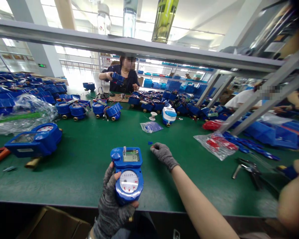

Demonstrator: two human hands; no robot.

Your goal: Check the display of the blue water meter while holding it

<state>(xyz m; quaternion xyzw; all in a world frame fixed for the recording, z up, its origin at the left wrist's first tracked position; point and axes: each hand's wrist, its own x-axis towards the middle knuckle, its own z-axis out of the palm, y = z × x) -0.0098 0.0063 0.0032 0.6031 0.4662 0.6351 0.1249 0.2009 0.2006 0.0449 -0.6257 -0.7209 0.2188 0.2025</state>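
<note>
Head view: left hand (111, 200) gripped meter (128, 175) by table's (87, 156) near edge; blue scrap (150, 143) lay beside right hand (164, 156), hold unclear.

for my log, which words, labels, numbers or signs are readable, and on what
"03", seemingly, on the grey LCD of the blue plastic meter in the grey-gloved left hand.
Too small: counter digits on its round white dial.
Too small: white label on the front-left blue meter.
Too small: green sign on the white pillar.
</note>
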